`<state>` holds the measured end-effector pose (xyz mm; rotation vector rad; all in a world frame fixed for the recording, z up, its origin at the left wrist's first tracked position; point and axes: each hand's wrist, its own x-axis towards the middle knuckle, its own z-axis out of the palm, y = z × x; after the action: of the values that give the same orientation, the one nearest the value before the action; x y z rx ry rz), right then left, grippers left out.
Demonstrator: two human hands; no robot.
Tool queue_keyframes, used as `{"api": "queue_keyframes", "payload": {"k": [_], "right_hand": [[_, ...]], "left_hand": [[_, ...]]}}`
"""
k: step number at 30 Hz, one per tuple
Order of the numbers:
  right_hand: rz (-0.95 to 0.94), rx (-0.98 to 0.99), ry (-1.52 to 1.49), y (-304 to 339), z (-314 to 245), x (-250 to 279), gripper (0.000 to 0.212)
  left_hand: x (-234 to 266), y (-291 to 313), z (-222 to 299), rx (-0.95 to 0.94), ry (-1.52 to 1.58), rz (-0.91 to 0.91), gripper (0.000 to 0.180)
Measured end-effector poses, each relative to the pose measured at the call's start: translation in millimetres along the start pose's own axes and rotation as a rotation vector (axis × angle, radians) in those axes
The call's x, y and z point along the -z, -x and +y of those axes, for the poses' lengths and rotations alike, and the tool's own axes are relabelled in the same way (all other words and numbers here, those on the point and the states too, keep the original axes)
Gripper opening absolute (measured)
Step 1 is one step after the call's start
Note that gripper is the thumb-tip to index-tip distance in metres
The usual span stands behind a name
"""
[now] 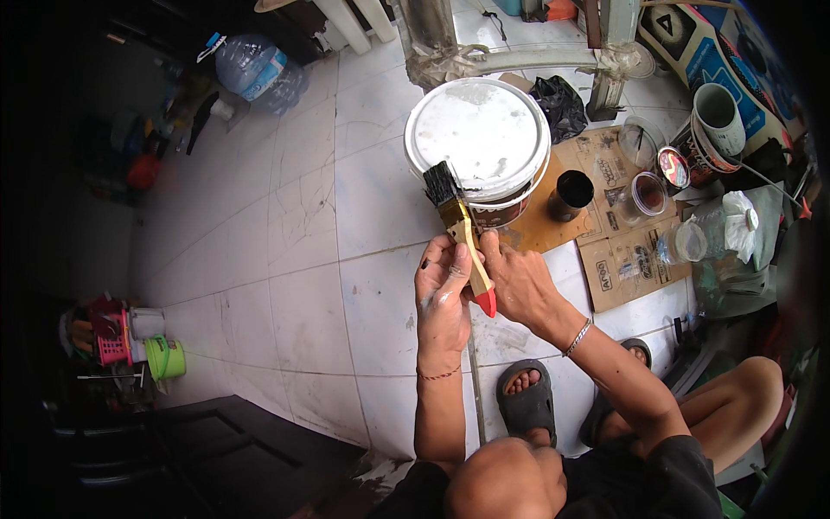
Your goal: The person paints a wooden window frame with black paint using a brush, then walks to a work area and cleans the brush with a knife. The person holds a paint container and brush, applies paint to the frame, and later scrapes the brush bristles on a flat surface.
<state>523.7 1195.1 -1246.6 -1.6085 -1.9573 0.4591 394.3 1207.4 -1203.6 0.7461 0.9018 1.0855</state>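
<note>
My left hand [445, 298] is closed around a paintbrush [471, 251], its thumb lying along the pale wooden handle. The brush tilts, with black bristles up and left, a gold-coloured ferrule below them and a red handle tip toward me. Dark paint marks one of my left fingers. Against the handle, just below the ferrule, my right hand [523, 281] is curled shut; its fingertips are partly hidden, so what they pinch cannot be made out. Just beyond both hands stands a large bucket [506, 203] under a white, paint-smeared lid [475, 130], and the bristles overlap its near edge.
Right of the bucket, a dark cup [571, 192] and a clear tub [648, 193] stand on flattened cardboard [618, 246]. A black plastic bag [559, 108] lies behind. A large water bottle [259, 69] is far left, a green bucket [164, 356] left. My sandalled foot [526, 398] is near.
</note>
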Motion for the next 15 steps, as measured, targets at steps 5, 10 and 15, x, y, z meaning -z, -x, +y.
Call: {"api": "queue_keyframes", "payload": {"k": [5, 10, 15], "right_hand": [[0.113, -0.071, 0.041, 13.8, 4.0, -5.6, 0.038], [0.425, -0.289, -0.379, 39.4, -10.8, 17.6, 0.029], [0.438, -0.382, -1.021, 39.9, -4.1, 39.3, 0.022]], "left_hand": [[5.5, 45.4, 25.0, -0.067, 0.126, -0.065, 0.03], [17.8, 58.3, 6.9, -0.206, -0.145, 0.098, 0.028], [18.8, 70.1, -9.6, -0.167, -0.158, 0.072, 0.025]]}}
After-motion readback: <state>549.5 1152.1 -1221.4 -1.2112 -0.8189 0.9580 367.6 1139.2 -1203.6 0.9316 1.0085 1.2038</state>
